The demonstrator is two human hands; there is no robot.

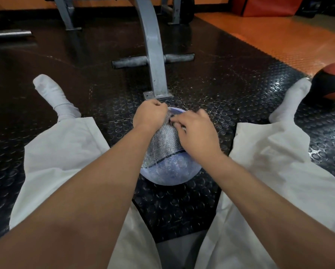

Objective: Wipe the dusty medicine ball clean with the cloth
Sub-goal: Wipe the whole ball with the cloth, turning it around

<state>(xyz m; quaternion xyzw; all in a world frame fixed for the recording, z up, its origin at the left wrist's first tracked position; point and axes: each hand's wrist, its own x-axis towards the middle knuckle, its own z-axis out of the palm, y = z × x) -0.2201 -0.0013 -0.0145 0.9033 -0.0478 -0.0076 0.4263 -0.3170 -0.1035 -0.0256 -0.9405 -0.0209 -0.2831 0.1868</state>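
Matting [221,90], studded black, meets orange floor [279,41]; left hand [150,115] and right hand [197,134] grip cloth [166,144] on medicine ball [170,171].

Under me is a black rubber mat [230,90] studded with round dots, shiny where the light hits. Straight ahead stands a grey steel bench frame [153,55] with a padded crossbar [131,62]. To my right the mat meets orange flooring [279,41]; a black-and-orange ball [331,82] sits at that edge, a red pad [263,5] farther back.
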